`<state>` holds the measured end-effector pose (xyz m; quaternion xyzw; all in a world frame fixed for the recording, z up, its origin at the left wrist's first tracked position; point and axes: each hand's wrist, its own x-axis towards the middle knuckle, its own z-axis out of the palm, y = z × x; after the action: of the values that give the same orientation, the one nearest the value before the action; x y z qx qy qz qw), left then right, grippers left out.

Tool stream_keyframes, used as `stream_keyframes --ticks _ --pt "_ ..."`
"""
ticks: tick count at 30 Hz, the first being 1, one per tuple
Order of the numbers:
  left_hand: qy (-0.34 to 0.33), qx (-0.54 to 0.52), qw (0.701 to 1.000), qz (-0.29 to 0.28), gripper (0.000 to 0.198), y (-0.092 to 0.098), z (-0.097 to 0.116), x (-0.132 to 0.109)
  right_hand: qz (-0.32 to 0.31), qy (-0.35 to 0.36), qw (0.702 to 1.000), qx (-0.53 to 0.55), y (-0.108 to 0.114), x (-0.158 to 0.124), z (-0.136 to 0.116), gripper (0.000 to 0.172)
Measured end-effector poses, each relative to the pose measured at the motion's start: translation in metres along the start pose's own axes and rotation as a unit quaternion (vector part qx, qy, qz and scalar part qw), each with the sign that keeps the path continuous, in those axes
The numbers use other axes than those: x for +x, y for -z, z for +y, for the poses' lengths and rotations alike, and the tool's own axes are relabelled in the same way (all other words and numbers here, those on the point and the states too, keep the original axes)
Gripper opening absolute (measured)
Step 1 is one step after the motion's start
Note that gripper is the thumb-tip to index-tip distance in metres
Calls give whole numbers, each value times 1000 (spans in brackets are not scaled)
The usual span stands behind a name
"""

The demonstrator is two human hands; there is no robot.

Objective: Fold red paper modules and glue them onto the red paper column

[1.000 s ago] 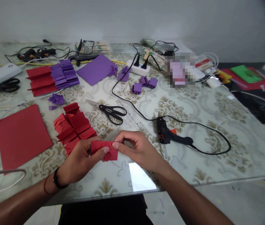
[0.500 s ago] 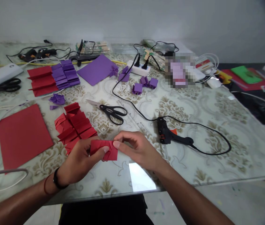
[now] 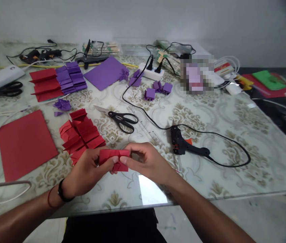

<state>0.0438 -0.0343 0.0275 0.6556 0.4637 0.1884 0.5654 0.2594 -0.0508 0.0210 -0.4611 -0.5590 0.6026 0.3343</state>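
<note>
Between my two hands is a small folded piece of red paper point(image 3: 109, 154), held above the table's front part. My left hand point(image 3: 88, 170) grips its left side, thumb pressed on the face. My right hand point(image 3: 149, 162) pinches the right side, its thumb also on the face close to the left thumb. Fingers behind the paper are mostly hidden. Just beyond my left hand lie several pleated red paper pieces point(image 3: 83, 135). A flat red sheet point(image 3: 28, 145) rests to the left. Black-handled scissors point(image 3: 121, 119) lie beyond the hands, blades pointing left.
A black glue gun point(image 3: 180, 143) lies at right, its cord looping across the glass-topped table point(image 3: 216, 175). Farther back are a purple sheet point(image 3: 105, 72), folded purple pieces point(image 3: 149, 94), a white power strip point(image 3: 151, 71) and pleated red and purple papers point(image 3: 45, 84).
My right thumb has moved left from the paper's upper right corner onto its face, beside the left thumb. The view has shifted slightly.
</note>
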Motion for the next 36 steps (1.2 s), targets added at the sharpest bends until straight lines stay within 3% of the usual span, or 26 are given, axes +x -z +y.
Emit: stream_keyframes --ticks 10,31,36 --pt "-1 39 999 16 41 0 -1 -1 -6 17 1000 3 -2 0 1 16" --pt "-33 35 998 -47 31 0 -3 -2 1 94 994 -51 -6 -1 1 19" --pt "-32 49 998 -24 36 0 -4 -2 10 88 995 -35 -4 -1 -1 21"
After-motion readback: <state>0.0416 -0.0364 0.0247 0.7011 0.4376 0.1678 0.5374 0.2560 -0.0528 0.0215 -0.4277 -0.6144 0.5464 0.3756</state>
